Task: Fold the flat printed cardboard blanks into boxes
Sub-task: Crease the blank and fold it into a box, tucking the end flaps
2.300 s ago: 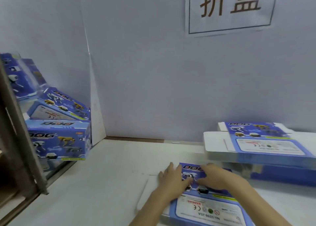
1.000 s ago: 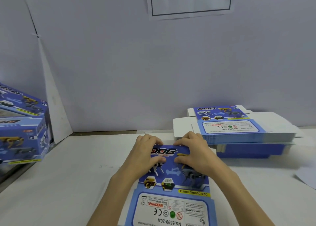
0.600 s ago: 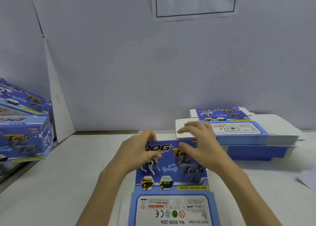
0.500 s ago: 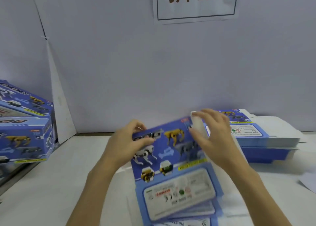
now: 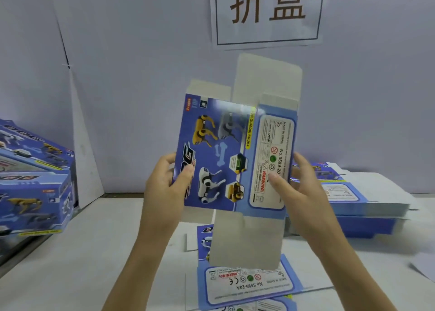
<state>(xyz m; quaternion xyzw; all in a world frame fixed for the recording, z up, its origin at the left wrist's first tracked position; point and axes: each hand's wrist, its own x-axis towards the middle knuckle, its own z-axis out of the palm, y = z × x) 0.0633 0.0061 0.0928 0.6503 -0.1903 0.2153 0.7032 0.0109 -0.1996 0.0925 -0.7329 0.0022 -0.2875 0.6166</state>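
Observation:
I hold a flat blue printed cardboard blank (image 5: 226, 155) upright in the air in front of the wall, turned on its side, with white flaps sticking out above and below. My left hand (image 5: 164, 188) grips its left edge, thumb on the printed face. My right hand (image 5: 296, 188) grips its right edge, thumb on the white warning label. Under it, more flat blanks (image 5: 247, 284) lie on the white table (image 5: 94, 251).
A thick stack of flat blanks (image 5: 357, 200) lies at the right by the wall. Folded blue boxes (image 5: 33, 193) are piled at the left edge. A paper sign (image 5: 268, 11) with two characters hangs on the wall above.
Both hands lifted the top blank off the table, raised it and turned it a quarter turn, so it now stands upright in the air instead of lying flat.

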